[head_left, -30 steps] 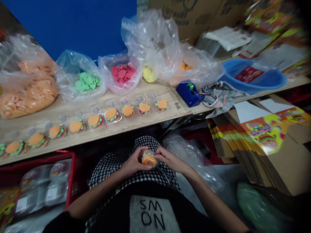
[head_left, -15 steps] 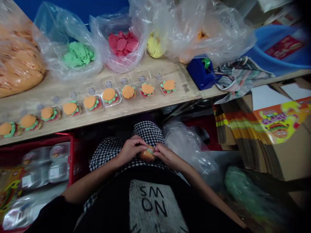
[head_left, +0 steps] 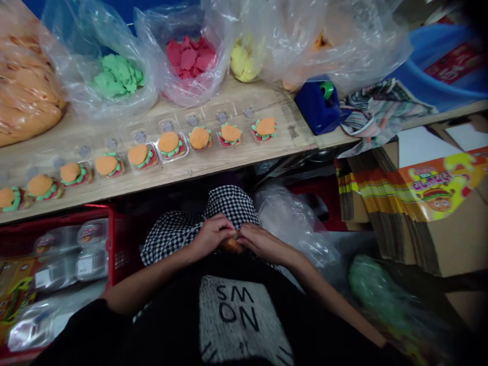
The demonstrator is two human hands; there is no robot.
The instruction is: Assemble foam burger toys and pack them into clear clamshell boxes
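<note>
My left hand (head_left: 213,236) and my right hand (head_left: 262,244) meet over my lap, both closed around a small orange clay burger (head_left: 232,246). Only its orange top edge shows between my fingers; the rest is hidden. A checked cloth (head_left: 229,206) lies on my lap beneath my hands. Farther forward, a row of several finished clay burgers sits in small transparent trays, such as the tray (head_left: 171,146), along a wooden board (head_left: 244,109). Neither hand touches the board.
Plastic bags of orange, green (head_left: 116,76), red (head_left: 190,58) and yellow (head_left: 244,58) clay line the board's back. A blue tape dispenser (head_left: 318,107) stands at its right end. Printed cardboard (head_left: 434,188) is stacked at right; a red crate (head_left: 110,244) of packaged goods sits at left.
My hands have closed in around the burger, which now shows less and sits slightly lower. The whole view has shifted slightly, with the board higher in the picture.
</note>
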